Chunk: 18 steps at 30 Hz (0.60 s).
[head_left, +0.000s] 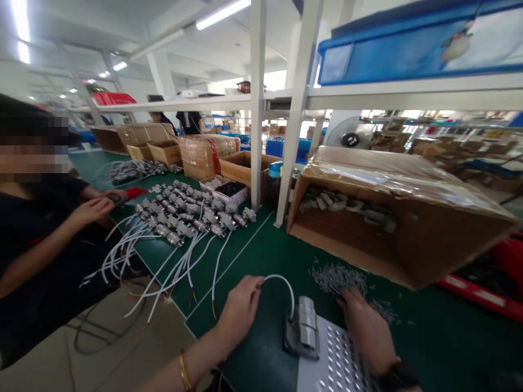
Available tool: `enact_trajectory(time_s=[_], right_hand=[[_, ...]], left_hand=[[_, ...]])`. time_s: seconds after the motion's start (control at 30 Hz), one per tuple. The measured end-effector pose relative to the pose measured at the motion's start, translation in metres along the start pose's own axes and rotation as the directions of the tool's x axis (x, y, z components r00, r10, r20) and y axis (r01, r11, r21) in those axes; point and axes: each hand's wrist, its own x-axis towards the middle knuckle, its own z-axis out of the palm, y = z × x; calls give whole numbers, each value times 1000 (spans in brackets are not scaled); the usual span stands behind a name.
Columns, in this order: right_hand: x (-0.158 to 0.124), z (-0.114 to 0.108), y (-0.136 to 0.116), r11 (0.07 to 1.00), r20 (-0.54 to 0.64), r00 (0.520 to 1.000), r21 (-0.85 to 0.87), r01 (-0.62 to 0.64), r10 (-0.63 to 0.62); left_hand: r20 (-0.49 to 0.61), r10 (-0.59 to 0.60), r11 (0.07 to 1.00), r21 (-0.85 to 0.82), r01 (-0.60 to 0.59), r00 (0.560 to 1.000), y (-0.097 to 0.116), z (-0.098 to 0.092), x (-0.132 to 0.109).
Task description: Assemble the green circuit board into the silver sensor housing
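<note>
My left hand [240, 305] is closed with its fingertips pinched on a white cable [281, 279]. The cable arches over to a dark square base [291, 338], on which a silver metal cylindrical fitting [307, 322] lies. Beneath that unit's right side is a metal plate [333, 359] with rows of holes. My right hand [365, 324] reaches over the plate, its curled fingertips at the near edge of a pile of small grey screw-like pieces [337, 276]. Whatever those fingers pinch is hidden.
Several metal fittings with white cables [192, 209] cover the bench to the left, beside a co-worker's hands [92, 209]. An open cardboard box [351, 245] with grey parts stands behind the pile. Shelf posts [288, 136] rise from the green bench [249, 256]. A red tray [482, 294] sits right.
</note>
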Motion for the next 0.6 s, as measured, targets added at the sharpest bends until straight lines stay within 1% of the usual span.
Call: enact_trajectory(time_s=[0.07, 0.13, 0.27, 0.3, 0.37, 0.47, 0.6], right_hand=[[0, -8, -10, 996, -8, 1000, -86, -16, 15], [1, -11, -14, 991, -12, 1000, -132, -19, 18], [1, -6, -13, 985, -16, 998, -165, 52, -55], [1, -2, -11, 982, -23, 997, -173, 73, -79], [4, 6, -9, 978, -48, 991, -177, 114, -124], [6, 16, -2, 982, -120, 979, -112, 152, -165], [1, 22, 15, 975, -238, 952, 59, 213, -193]], left_hand=[[27, -57, 998, 33, 56, 998, -3, -6, 11], [69, -70, 996, 58, 66, 995, -4, -5, 19], [58, -13, 992, 123, 5, 998, 3, 8, 24], [67, 9, 990, 143, -18, 998, 6, 11, 24], [118, 36, 981, 186, -57, 992, 10, 16, 23], [189, 1, 963, 265, -52, 982, 12, 22, 22], [180, -114, 928, 370, 39, 977, 14, 34, 27]])
